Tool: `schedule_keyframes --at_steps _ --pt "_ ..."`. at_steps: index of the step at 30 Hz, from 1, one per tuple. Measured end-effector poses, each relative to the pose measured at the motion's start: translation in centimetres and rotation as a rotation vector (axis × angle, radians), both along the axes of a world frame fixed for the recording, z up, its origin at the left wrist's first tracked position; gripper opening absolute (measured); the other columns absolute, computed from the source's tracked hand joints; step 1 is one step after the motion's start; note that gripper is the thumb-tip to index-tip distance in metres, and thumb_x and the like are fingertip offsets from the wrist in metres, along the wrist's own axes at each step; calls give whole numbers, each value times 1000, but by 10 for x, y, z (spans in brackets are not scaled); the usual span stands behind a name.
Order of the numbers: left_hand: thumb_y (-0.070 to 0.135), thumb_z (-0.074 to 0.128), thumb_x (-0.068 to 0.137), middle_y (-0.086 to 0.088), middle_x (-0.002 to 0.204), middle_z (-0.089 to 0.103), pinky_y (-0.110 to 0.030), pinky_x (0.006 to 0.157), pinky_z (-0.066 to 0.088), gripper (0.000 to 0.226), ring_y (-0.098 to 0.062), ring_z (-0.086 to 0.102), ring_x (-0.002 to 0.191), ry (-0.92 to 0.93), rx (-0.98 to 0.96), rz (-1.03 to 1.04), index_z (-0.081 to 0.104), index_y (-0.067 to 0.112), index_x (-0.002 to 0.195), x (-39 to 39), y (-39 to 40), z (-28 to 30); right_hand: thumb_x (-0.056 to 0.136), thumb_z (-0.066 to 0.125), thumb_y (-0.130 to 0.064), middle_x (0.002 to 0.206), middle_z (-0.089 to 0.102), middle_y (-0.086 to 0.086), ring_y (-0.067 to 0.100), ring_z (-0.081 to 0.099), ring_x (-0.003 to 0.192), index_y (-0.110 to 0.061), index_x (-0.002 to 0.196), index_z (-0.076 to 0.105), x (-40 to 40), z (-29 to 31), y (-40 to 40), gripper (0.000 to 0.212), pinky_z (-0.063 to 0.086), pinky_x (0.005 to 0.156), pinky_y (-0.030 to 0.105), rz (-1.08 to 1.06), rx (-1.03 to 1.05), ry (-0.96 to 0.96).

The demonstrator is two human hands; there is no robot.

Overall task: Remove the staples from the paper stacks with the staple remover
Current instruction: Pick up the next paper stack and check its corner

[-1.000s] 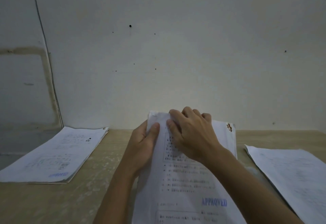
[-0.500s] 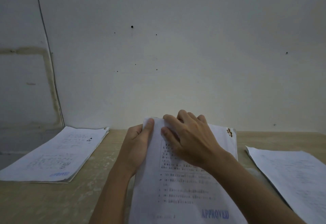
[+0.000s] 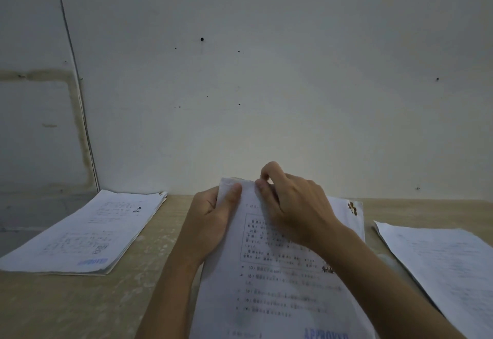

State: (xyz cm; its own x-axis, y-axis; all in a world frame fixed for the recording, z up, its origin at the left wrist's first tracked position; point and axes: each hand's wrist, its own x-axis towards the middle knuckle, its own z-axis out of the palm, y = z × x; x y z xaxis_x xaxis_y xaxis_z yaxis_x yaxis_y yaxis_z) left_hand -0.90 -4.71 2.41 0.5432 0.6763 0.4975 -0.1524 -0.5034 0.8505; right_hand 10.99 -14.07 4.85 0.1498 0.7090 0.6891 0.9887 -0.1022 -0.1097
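Observation:
A stack of printed white paper, stamped APPROVED in blue near its bottom, is lifted in front of me with its top edge raised. My left hand grips the stack's upper left corner, thumb pressed on the front sheet. My right hand lies over the top of the stack, its fingers curled at the top edge beside the left thumb. No staple remover shows in the head view, and whether my right hand hides one I cannot tell. No staple is visible.
A second paper stack lies on the wooden table at the left. A third sheaf of paper lies at the right. Behind the lifted stack another sheet with brown marks shows. A plain wall rises behind the table.
The middle stack has been raised higher toward me. My right fingers have curled up at its top edge, and my left thumb has slid up to the corner.

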Motion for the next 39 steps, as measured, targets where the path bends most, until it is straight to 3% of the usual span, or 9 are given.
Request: schedule_keyframes --at_steps 4,11,15,20,25,29,33,35,39 --pt "51 43 78 8 52 64 -12 41 43 41 -2 57 42 -21 54 16 61 16 64 -2 -2 2 92 17 -40 87 58 0 21 54 63 -26 128 45 -4 2 0 47 39 53 29 102 -3 -20" --pt "54 38 83 -10 54 48 -21 44 36 58 -16 44 47 -60 50 40 52 2 60 0 -3 4 91 21 -35 84 57 4 22 51 64 -19 124 53 -11 3 3 48 39 55 30 157 -40 -61" --pt "29 35 98 1 64 65 -19 54 46 44 -9 57 58 -102 -35 -33 66 4 79 0 0 6 93 27 -28 101 65 8 26 60 78 -12 119 53 -10 5 3 40 49 69 38 131 -6 14" --pt "33 37 97 -2 55 46 -18 45 32 47 -6 37 47 -60 177 125 60 -1 75 3 1 3 92 24 -34 74 57 1 22 50 59 -15 91 48 -8 7 3 30 41 57 35 71 -3 10" --pt "45 36 88 3 47 40 -18 42 30 56 -7 34 42 -67 197 153 50 -3 62 4 0 3 92 22 -35 66 49 -4 18 44 52 -18 89 43 -7 9 3 27 32 50 29 54 -11 -37" --pt "41 39 91 10 39 36 -13 40 26 48 -4 30 39 -65 153 124 40 15 51 3 -1 4 93 23 -33 57 40 -8 12 35 45 -19 86 41 -3 7 3 24 25 45 26 29 -19 -62" --pt "40 39 92 -13 67 53 -30 61 40 54 -18 47 61 8 49 -64 55 -9 77 -1 3 3 93 25 -30 50 35 -10 10 30 40 -18 82 40 1 6 4 22 20 42 26 -38 3 -52" --pt "38 38 94 -13 67 52 -33 58 38 52 -18 45 59 43 95 -20 55 -10 82 1 5 -1 93 22 -31 51 35 -9 12 31 40 -19 82 37 1 5 5 22 19 43 27 -51 -16 -61" --pt "33 38 96 -2 53 44 -23 46 32 47 -7 35 46 -13 261 163 49 -1 65 9 2 -3 98 24 -33 54 43 -6 15 36 44 -17 83 39 5 8 3 27 23 45 27 -62 -24 -32"
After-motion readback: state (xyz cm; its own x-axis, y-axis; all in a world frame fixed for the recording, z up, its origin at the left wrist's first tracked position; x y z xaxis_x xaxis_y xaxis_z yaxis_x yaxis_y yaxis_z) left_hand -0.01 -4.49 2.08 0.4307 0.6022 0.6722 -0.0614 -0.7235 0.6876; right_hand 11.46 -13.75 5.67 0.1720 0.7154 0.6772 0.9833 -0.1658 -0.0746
